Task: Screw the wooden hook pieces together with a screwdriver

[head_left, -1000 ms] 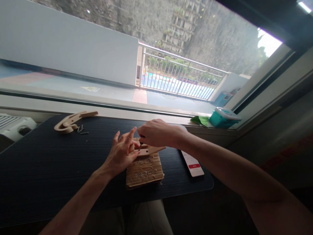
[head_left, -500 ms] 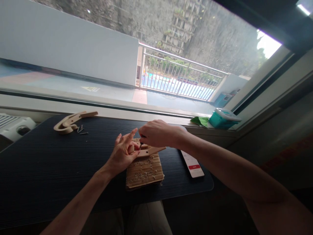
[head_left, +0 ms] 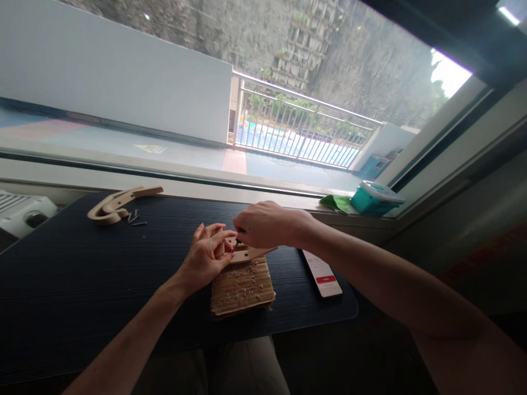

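My left hand point(head_left: 207, 254) is closed around the near end of a pale curved wooden piece point(head_left: 256, 253), its thumb pressing on the side. The piece has drilled holes and rests on a corrugated cardboard pad point(head_left: 242, 285) littered with small crumbs. My right hand point(head_left: 267, 224) forms a fist over the wood. From it a screwdriver point(head_left: 237, 242) points down toward the left fingertips; its handle is mostly hidden in the fist. The tip and whatever it meets are hidden by my fingers.
Another curved wooden piece point(head_left: 111, 211) lies at the table's back left, with several screws point(head_left: 135, 218) beside it. A lit phone point(head_left: 323, 274) lies right of the pad. On the sill are a green cloth point(head_left: 335, 203) and a teal box point(head_left: 375, 198). The window runs behind the dark table point(head_left: 82, 285).
My left index finger has come down from its raised position toward the screwdriver. My right fist stays in nearly the same place. The whole view has shifted slightly.
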`<action>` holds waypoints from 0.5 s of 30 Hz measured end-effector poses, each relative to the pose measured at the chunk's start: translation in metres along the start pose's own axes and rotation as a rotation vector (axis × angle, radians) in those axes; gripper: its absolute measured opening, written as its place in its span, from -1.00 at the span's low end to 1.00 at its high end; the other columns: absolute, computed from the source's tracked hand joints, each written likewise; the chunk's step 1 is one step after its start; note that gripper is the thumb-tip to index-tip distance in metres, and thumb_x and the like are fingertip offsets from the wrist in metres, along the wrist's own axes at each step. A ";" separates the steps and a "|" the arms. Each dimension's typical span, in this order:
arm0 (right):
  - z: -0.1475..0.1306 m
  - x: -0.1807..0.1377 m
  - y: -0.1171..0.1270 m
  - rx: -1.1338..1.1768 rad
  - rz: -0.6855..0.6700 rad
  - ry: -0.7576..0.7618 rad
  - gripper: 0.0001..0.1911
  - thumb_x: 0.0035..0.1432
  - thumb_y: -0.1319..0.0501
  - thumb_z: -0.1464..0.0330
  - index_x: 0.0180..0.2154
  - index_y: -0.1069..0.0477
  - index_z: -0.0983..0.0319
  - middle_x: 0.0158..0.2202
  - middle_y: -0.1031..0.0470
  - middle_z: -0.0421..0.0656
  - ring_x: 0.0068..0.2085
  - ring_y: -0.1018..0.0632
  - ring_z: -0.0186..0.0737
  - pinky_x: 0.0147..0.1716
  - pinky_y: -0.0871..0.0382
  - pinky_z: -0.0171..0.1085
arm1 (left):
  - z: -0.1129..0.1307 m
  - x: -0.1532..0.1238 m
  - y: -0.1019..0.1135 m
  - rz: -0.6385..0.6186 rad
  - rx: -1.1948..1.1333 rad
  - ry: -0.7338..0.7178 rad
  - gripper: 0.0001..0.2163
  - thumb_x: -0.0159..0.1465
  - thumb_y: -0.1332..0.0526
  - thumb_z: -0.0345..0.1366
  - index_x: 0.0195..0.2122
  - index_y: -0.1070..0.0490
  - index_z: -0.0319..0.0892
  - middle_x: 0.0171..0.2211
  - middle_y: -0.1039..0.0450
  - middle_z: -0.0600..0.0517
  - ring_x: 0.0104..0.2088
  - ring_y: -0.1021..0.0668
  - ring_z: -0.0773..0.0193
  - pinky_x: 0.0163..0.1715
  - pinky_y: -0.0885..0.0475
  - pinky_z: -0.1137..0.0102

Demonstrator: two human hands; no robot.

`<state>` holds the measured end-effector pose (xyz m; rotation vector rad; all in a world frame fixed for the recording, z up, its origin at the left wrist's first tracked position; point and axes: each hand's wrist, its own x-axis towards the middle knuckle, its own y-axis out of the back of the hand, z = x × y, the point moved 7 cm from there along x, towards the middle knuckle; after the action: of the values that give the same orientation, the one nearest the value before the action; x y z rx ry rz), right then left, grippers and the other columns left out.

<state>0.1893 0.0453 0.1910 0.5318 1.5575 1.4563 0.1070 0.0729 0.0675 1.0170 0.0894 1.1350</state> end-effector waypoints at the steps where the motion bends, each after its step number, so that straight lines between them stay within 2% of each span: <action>1: 0.000 0.000 0.001 0.004 -0.001 0.001 -0.76 0.18 -0.09 0.36 -0.23 -0.51 0.27 -0.28 -0.57 -0.03 -0.31 -0.50 -0.21 -0.46 -0.15 -0.30 | 0.000 0.000 0.000 0.005 0.006 -0.008 -0.68 0.13 -0.21 -0.26 -0.06 -0.44 -0.09 -0.25 -0.57 0.01 0.17 -0.35 0.00 0.25 0.07 -0.11; 5: -0.002 -0.001 0.002 0.023 0.008 0.008 -0.75 0.19 -0.10 0.36 -0.13 -0.46 0.24 -0.25 -0.56 -0.06 -0.28 -0.50 -0.20 -0.46 -0.14 -0.30 | 0.000 0.000 0.000 0.021 0.018 -0.019 -0.75 0.12 -0.23 -0.26 -0.15 -0.48 -0.07 -0.09 -0.51 -0.04 0.17 -0.35 -0.02 0.24 0.03 -0.12; 11: -0.006 0.002 -0.003 0.041 0.011 0.061 -0.82 0.15 -0.12 0.41 -0.24 -0.46 0.27 -0.27 -0.56 -0.06 -0.29 -0.49 -0.24 -0.45 -0.15 -0.31 | 0.001 0.000 0.002 0.025 0.010 -0.010 -0.74 0.11 -0.24 -0.27 -0.15 -0.47 -0.09 -0.10 -0.51 -0.06 0.17 -0.36 -0.01 0.25 0.04 -0.12; 15: -0.004 0.004 -0.004 0.014 -0.025 0.008 -0.79 0.17 -0.11 0.34 -0.27 -0.48 0.29 -0.30 -0.56 -0.04 -0.30 -0.50 -0.21 -0.46 -0.16 -0.30 | 0.001 0.000 0.001 0.024 0.007 -0.005 -0.74 0.10 -0.24 -0.28 -0.15 -0.47 -0.09 -0.16 -0.53 -0.04 0.15 -0.37 -0.02 0.24 0.02 -0.12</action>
<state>0.1851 0.0454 0.1857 0.5142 1.5759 1.4313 0.1065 0.0726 0.0691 1.0293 0.0776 1.1553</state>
